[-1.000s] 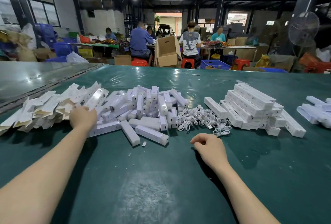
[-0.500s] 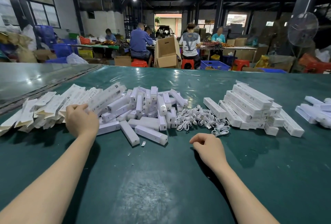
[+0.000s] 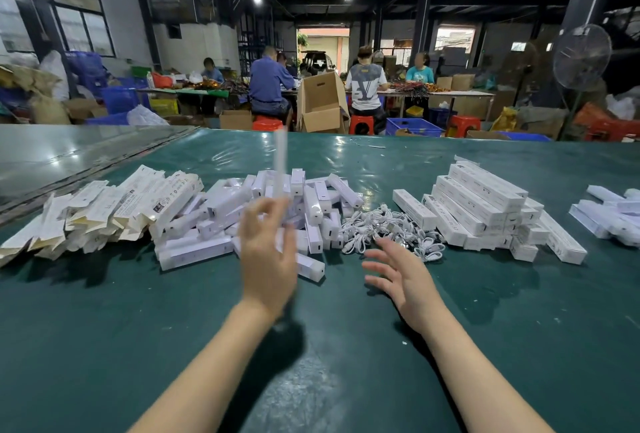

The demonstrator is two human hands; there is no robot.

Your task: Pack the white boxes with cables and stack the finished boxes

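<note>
My left hand (image 3: 268, 256) is raised over the green table and pinches a flat, unfolded white box (image 3: 280, 165) that stands upright and blurred. My right hand (image 3: 403, 273) hovers to its right with fingers spread, holding nothing, just in front of a heap of coiled white cables (image 3: 388, 228). A row of flat box blanks (image 3: 104, 210) lies at the left. Behind my left hand sits a loose pile of white inner boxes (image 3: 311, 204). A stack of finished white boxes (image 3: 485, 207) stands at the right.
More white boxes (image 3: 609, 214) lie at the far right edge. The green table (image 3: 311, 346) stretches wide in front of me. Beyond its far edge several people sit at work tables among cardboard cartons (image 3: 320, 105), blue crates and red stools. A fan (image 3: 581, 56) stands at the right.
My left hand has lifted a flat box out of the row of blanks and swung it right to the middle. My right hand has uncurled and risen off the table.
</note>
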